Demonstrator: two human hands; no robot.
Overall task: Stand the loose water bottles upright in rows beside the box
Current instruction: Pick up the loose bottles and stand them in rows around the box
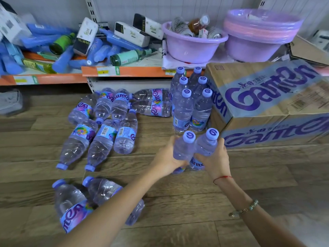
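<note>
A cardboard Ganten box (267, 107) lies on the wooden floor at the right. Just left of it, several clear water bottles with purple caps (191, 97) stand upright in two rows. My left hand (166, 158) grips one upright bottle (184, 147) and my right hand (215, 161) grips another (207, 145); both sit side by side at the near end of the rows. Several loose bottles (106, 122) lie on their sides to the left, two more (83, 200) nearer me, partly hidden by my left forearm.
A low shelf with an orange edge (124, 71) runs along the back, piled with blue packs, tissue boxes and green bottles. Two purple basins (194, 43) stand on it at the right. Bare wooden floor (195, 202) lies in front of the box.
</note>
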